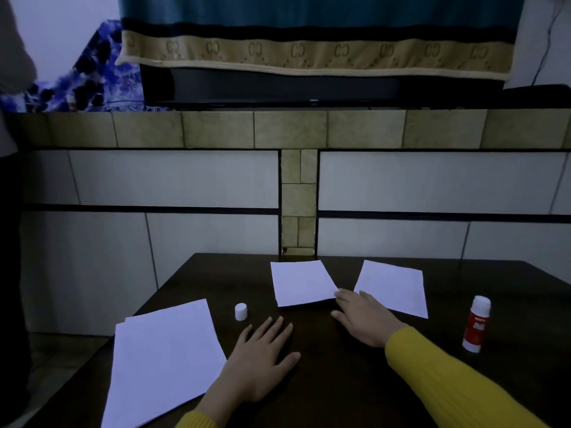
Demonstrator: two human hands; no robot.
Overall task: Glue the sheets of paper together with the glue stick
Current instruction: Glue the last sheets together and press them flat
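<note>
Two yellow ribbed sleeves (457,384) come in from the bottom edge, nearest the camera, over a dark counter (340,381). The left hand (262,356) lies flat on the bare counter, palm down, fingers straight and slightly spread, holding nothing. The right hand (364,319) reaches further forward, also flat with fingers extended; its fingertips touch the near right corner of the middle sheet (301,282), pressing rather than gripping it.

To the left of the left hand lies a stack of larger sheets (163,362), at least two judging by the offset edges at its far corner, its near end running off the bottom of the view. A small white cap (241,312) stands upright between that stack and the middle sheet, apart from both. A second small sheet (394,287) lies to the right of the middle one, close beside it but not overlapping; the right hand sits in front of the gap between them. The glue stick (476,324), white with a red label and uncapped, stands upright near the right side of the counter, well apart from the hand and the sheets.

Behind the counter rises a tiled wall (173,180) with a tan tiled ledge (290,129). On the ledge stands a dark screen (278,88) half covered by a teal and tan cloth (309,41), with a blue patterned fabric (92,78) at its left.
</note>
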